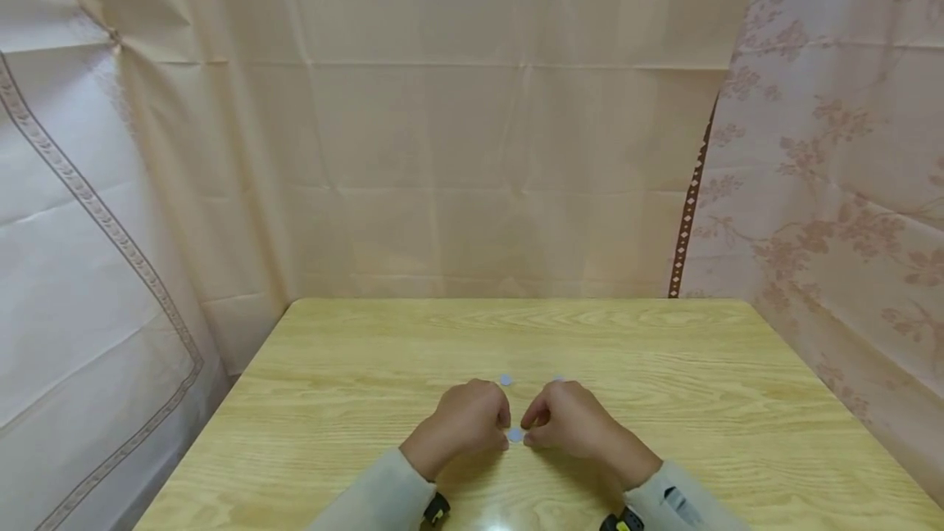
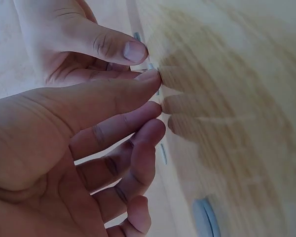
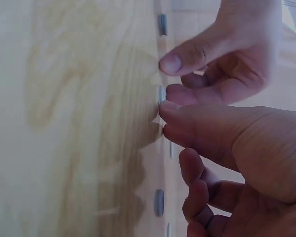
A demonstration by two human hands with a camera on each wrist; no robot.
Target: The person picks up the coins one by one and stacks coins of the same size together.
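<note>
A small, flat, blue-grey disc (image 1: 515, 435) lies low on the table between my two hands. My left hand (image 1: 472, 416) holds it at its left edge with thumb and forefinger tips, the other fingers curled. At the right edge, the thumb and forefinger of my right hand (image 1: 574, 423) hold the same disc. Both wrist views show the fingertips close together at the tabletop, where a sliver of the disc (image 3: 162, 93) shows; the fingers hide the rest. Beyond my left hand sits another disc (image 1: 505, 380). A further disc (image 1: 559, 378) is partly covered by my right hand.
The light wood-grain table (image 1: 354, 351) reaches back to a beige cloth (image 1: 479, 146). Patterned cloth (image 1: 826, 187) hangs at the right, white cloth (image 1: 74, 269) at the left. A thicker disc, seemingly two layers, (image 2: 205, 218) stands near the left wrist camera.
</note>
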